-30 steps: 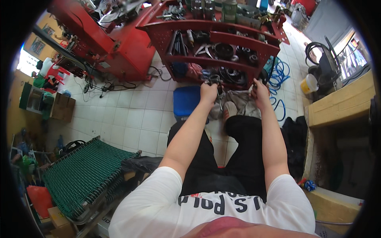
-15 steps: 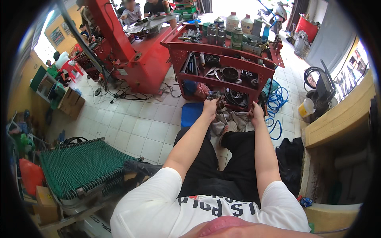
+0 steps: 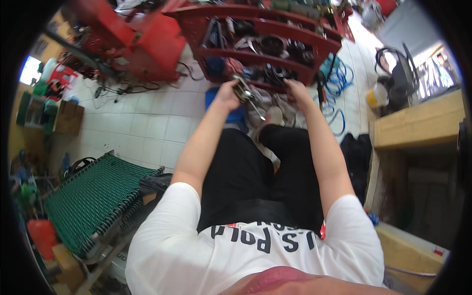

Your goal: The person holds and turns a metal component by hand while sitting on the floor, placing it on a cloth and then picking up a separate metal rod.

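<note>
My left hand point(image 3: 228, 97) is closed around a silvery-brown metal part point(image 3: 243, 92) whose kind I cannot make out. From it a thin rod sticks out toward my feet. To the right, my right hand point(image 3: 298, 94) has its fingers curled together; motion blur hides what they hold, if anything. Both arms stretch forward over my knees. Just beyond the hands stands a red tool cart point(image 3: 255, 19) with shelves of tools and dark round parts. Below the hands a crumpled greyish cloth point(image 3: 289, 114) lies on the floor.
A blue flat item point(image 3: 211, 101) lies beside my left wrist. Coiled blue hose point(image 3: 341, 76) spreads right of the cart. A green woven folding bed point(image 3: 93, 199) stands at left, a wooden bench point(image 3: 418, 115) at right. Red machinery point(image 3: 157, 54) and cables are at the far left.
The view has tipped downward and shifted. Against the cart, my left hand and the metal part have come left and nearer; my right hand has moved left from the cart's right side.
</note>
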Tool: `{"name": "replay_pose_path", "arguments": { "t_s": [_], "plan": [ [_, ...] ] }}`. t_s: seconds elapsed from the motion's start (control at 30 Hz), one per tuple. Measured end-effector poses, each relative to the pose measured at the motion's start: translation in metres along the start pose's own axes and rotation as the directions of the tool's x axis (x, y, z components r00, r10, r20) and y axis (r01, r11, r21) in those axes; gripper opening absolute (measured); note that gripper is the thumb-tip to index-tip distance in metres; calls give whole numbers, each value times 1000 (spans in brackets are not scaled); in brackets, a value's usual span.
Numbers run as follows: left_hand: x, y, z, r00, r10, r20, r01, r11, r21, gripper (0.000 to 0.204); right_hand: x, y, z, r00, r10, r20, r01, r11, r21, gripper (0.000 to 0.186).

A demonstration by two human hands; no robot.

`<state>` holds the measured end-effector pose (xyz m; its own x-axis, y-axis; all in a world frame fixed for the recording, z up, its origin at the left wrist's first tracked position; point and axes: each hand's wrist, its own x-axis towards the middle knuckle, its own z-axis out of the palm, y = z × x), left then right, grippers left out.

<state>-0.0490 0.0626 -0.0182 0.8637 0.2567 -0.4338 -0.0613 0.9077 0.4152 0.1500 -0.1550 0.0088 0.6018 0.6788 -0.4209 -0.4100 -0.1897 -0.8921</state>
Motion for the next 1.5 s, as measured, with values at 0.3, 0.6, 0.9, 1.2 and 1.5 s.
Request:
{"name": "replay_pose_path", "arguments": {
  "t_s": [0.3, 0.6, 0.9, 1.2, 1.5],
  "plan": [
    [76, -6, -110, 983, -105, -149, 112, 993, 42, 23, 189, 126, -165, 954, 119, -276, -297, 506, -810, 46],
    [95, -24, -200, 964, -131, -232, 97, 984, -152, 22, 263, 255, -184, 940, 7, -341, -323, 336, -885, 47],
    [112, -28, -214, 965, -158, -211, 117, 974, -196, 24, 301, 294, -190, 819, -18, -574, -540, 317, -780, 43],
    [107, -16, -199, 909, -179, -375, 116, 976, -185, 24, 308, 302, -189, 757, 60, -651, -608, 430, -668, 61],
    [109, -9, -197, 830, -34, -557, 70, 997, 44, 29, 291, 316, -209, 651, 0, -759, -581, 644, -498, 72]
  ]
}}
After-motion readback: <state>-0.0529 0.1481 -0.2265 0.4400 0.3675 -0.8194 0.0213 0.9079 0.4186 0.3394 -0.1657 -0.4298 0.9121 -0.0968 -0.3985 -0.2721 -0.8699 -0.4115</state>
